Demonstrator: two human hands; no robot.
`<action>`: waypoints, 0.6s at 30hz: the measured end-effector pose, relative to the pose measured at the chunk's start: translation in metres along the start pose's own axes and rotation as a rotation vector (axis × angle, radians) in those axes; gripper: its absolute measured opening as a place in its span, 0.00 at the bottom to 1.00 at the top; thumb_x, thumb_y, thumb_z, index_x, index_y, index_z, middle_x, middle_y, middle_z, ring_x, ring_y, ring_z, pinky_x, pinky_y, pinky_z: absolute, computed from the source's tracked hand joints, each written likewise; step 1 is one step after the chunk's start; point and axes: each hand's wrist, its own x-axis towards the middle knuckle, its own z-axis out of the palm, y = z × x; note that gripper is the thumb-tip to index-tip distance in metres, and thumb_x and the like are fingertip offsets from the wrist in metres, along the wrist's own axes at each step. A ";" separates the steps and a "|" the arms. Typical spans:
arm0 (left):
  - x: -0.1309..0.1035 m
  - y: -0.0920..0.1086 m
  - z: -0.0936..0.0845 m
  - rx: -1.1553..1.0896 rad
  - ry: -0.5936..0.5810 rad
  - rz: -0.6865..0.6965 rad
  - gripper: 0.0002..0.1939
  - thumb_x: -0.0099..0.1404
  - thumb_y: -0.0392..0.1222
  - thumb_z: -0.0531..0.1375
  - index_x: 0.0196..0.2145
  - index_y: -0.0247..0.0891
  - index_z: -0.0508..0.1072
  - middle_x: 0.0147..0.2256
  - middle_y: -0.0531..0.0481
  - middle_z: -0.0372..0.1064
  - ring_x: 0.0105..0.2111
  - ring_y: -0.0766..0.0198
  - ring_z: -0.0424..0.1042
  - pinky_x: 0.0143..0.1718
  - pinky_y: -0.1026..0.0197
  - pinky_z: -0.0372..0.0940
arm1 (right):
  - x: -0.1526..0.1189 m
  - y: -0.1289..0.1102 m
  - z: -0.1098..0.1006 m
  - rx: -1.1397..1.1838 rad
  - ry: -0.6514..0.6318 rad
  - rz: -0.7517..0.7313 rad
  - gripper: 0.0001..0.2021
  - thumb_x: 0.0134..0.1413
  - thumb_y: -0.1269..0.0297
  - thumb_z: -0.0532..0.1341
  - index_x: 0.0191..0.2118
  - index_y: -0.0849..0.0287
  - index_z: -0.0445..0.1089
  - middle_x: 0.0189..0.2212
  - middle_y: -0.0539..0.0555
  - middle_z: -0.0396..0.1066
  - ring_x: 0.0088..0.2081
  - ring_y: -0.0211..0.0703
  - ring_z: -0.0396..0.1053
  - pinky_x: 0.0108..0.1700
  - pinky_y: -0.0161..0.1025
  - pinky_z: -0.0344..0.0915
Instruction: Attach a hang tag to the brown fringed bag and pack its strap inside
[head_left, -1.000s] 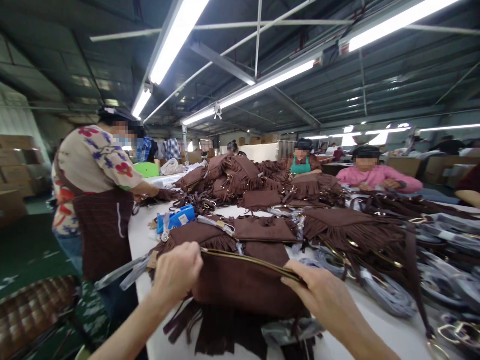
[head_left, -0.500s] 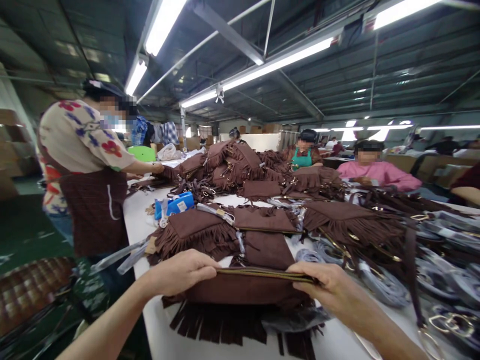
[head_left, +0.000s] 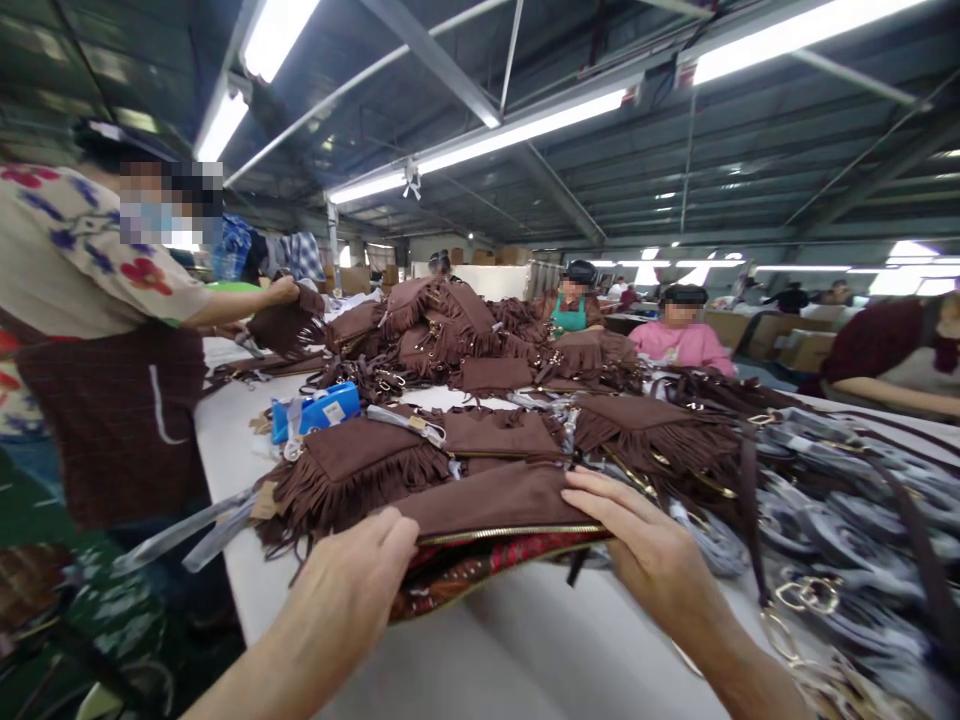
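Head view shows our left hand (head_left: 367,570) and right hand (head_left: 630,515), knuckles up, fingers nearly closed around opposite ends of the brown pouch (head_left: 499,500). Between our grips it opens toward us, above the white table (head_left: 517,645).

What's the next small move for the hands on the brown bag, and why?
I'd probably ease the brown bag open a little wider: the left hand and right hand hold it at either end, and the gold-toned zipper is parted, but the red patterned lining shows only through a narrow gap.
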 end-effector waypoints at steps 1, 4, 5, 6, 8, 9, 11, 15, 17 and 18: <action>0.001 0.007 0.011 0.009 -0.059 0.006 0.11 0.68 0.30 0.46 0.37 0.40 0.65 0.34 0.49 0.69 0.35 0.59 0.71 0.36 0.61 0.63 | -0.006 0.007 -0.002 -0.061 -0.105 0.026 0.21 0.56 0.78 0.50 0.50 0.56 0.72 0.53 0.58 0.72 0.52 0.47 0.71 0.53 0.43 0.70; 0.000 0.023 0.045 -0.022 -0.219 0.027 0.13 0.64 0.25 0.47 0.38 0.39 0.65 0.36 0.49 0.71 0.37 0.59 0.73 0.38 0.61 0.66 | -0.014 0.022 -0.012 -0.149 -0.537 0.080 0.21 0.50 0.82 0.52 0.41 0.53 0.74 0.40 0.53 0.77 0.39 0.43 0.76 0.39 0.36 0.71; -0.001 0.026 0.053 -0.034 -0.251 0.025 0.14 0.63 0.24 0.47 0.39 0.39 0.65 0.36 0.49 0.71 0.38 0.59 0.74 0.39 0.60 0.67 | -0.011 0.024 -0.015 -0.168 -0.647 0.077 0.20 0.50 0.83 0.53 0.38 0.52 0.74 0.35 0.50 0.77 0.36 0.41 0.76 0.36 0.34 0.70; -0.002 0.028 0.059 -0.042 -0.270 0.013 0.14 0.63 0.23 0.47 0.39 0.39 0.64 0.36 0.49 0.72 0.38 0.58 0.74 0.39 0.60 0.68 | -0.005 0.024 -0.017 -0.195 -0.708 0.061 0.19 0.50 0.83 0.53 0.37 0.52 0.73 0.32 0.49 0.76 0.35 0.40 0.75 0.35 0.33 0.68; -0.005 0.028 0.061 -0.043 -0.272 -0.041 0.14 0.64 0.24 0.46 0.38 0.39 0.64 0.36 0.48 0.72 0.38 0.57 0.75 0.39 0.58 0.69 | 0.011 0.020 -0.020 -0.291 -0.674 -0.031 0.18 0.54 0.82 0.55 0.40 0.52 0.72 0.33 0.49 0.75 0.36 0.41 0.74 0.36 0.34 0.66; -0.007 0.027 0.059 -0.036 -0.255 -0.080 0.14 0.66 0.24 0.45 0.38 0.39 0.64 0.35 0.48 0.72 0.37 0.57 0.75 0.38 0.58 0.69 | 0.019 0.019 -0.019 -0.347 -0.616 -0.099 0.17 0.55 0.81 0.55 0.42 0.53 0.72 0.36 0.51 0.75 0.38 0.42 0.73 0.38 0.35 0.66; -0.008 0.025 0.054 -0.013 -0.221 -0.150 0.14 0.67 0.26 0.44 0.38 0.39 0.64 0.35 0.48 0.72 0.37 0.57 0.75 0.39 0.57 0.69 | 0.032 0.017 -0.011 -0.454 -0.519 -0.223 0.15 0.57 0.79 0.57 0.45 0.54 0.71 0.37 0.53 0.75 0.38 0.44 0.72 0.40 0.38 0.65; -0.008 0.027 0.058 -0.017 -0.266 -0.164 0.13 0.65 0.25 0.46 0.39 0.39 0.65 0.36 0.47 0.73 0.38 0.55 0.76 0.39 0.57 0.69 | 0.027 0.025 0.011 -0.613 -0.507 -0.202 0.11 0.56 0.77 0.60 0.41 0.56 0.73 0.34 0.54 0.75 0.35 0.48 0.72 0.38 0.43 0.64; -0.006 0.030 0.066 -0.076 -0.313 -0.141 0.13 0.67 0.26 0.46 0.40 0.38 0.64 0.36 0.46 0.74 0.37 0.54 0.76 0.38 0.56 0.69 | 0.014 0.025 0.017 -0.632 -0.505 -0.103 0.11 0.55 0.79 0.59 0.39 0.57 0.74 0.38 0.56 0.76 0.41 0.52 0.72 0.39 0.45 0.65; -0.005 0.031 0.070 -0.113 -0.326 -0.137 0.12 0.68 0.27 0.45 0.40 0.38 0.64 0.36 0.46 0.74 0.37 0.54 0.76 0.38 0.56 0.69 | 0.007 0.022 0.019 -0.611 -0.479 -0.071 0.13 0.55 0.80 0.58 0.39 0.58 0.74 0.41 0.58 0.76 0.45 0.55 0.71 0.42 0.47 0.65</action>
